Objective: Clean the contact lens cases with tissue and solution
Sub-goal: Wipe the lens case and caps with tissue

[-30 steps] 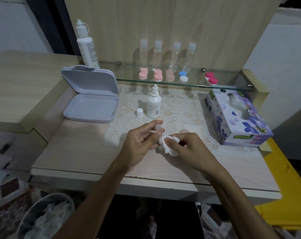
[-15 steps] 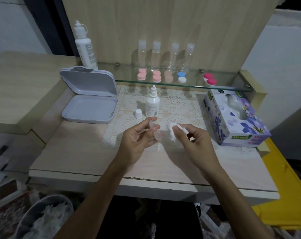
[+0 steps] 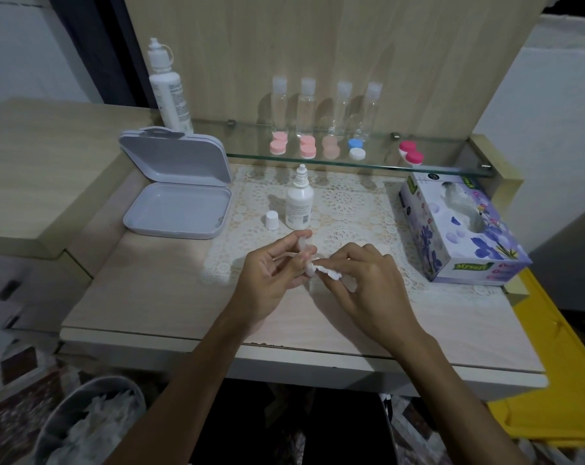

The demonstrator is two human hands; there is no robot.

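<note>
The left hand [image 3: 271,273] pinched a small lens case [image 3: 302,250] while the right hand [image 3: 361,280] gripped wadded tissue [image 3: 328,273] against it, mid-wipe; turning it seemed next.

Hidden, cropped or unreadable parts of the desk scene

The left hand [image 3: 272,275] covers most of the small clear lens case [image 3: 302,247] it pinches, so its shape cannot be told; the right hand [image 3: 368,283] hides part of the wadded tissue [image 3: 324,272]. Print on the small solution bottle [image 3: 299,204] and the tall bottle [image 3: 168,92] is too small to read. The bin [image 3: 83,427] is cut off by the bottom edge.
</note>
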